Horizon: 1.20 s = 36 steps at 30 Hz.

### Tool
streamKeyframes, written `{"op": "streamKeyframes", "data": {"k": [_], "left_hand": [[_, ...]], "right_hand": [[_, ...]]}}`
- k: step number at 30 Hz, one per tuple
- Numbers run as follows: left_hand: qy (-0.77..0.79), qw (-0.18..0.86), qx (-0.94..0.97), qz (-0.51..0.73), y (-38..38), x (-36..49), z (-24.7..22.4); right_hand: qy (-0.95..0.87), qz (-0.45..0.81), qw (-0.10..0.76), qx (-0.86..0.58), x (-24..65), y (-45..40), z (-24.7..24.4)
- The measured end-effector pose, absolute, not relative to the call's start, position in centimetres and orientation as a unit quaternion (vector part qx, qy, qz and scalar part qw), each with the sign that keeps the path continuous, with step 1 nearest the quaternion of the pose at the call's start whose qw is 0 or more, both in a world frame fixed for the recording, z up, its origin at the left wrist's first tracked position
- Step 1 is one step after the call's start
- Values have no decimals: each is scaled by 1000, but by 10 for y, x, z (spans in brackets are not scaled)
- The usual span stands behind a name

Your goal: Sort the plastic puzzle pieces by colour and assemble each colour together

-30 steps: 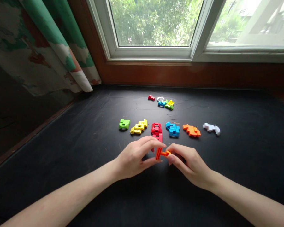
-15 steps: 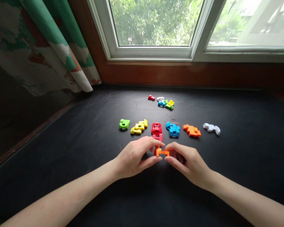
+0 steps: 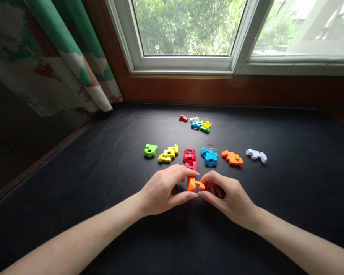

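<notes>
Low over the black tabletop, a small orange plastic toy car (image 3: 191, 184) sits between my hands, its narrow end pointing right. My left hand (image 3: 163, 191) is closed around its left part, index finger above and thumb below. The fingertips of my right hand (image 3: 232, 196) pinch the right end. Just beyond the orange car lie red toy cars (image 3: 189, 155), partly covered by my left fingers. The same row has a green toy car (image 3: 151, 150), yellow ones (image 3: 168, 153), blue ones (image 3: 209, 157), other orange ones (image 3: 232, 157) and white ones (image 3: 256, 155).
Farther back on the black tabletop (image 3: 103, 236) lie a single red car (image 3: 183, 118) and a loose cluster with a white (image 3: 194, 120), a blue (image 3: 195, 125) and a yellow car (image 3: 206, 124). A curtain (image 3: 83, 57) hangs at the left; a window (image 3: 186, 64) is behind.
The orange toy car has turned between my fingers, so a different side faces me. My hands have hardly moved, and the cars on the table lie as before.
</notes>
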<state>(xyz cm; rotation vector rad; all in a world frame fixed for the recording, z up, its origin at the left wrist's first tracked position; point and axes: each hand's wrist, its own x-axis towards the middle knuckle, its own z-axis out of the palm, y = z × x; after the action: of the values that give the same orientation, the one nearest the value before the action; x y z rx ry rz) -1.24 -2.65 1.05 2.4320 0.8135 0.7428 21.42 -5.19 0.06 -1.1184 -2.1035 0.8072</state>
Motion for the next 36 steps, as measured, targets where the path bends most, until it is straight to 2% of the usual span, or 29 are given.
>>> {"op": "streamKeyframes", "data": {"k": [23,36], "left_hand": [[252,228,882,327,-28,-12,11],[275,251,874,313,-25,-11,7]], "right_hand": [[-795,330,298,-412,216,-52,7],[-792,340,306,-404,219,-52,2]]}}
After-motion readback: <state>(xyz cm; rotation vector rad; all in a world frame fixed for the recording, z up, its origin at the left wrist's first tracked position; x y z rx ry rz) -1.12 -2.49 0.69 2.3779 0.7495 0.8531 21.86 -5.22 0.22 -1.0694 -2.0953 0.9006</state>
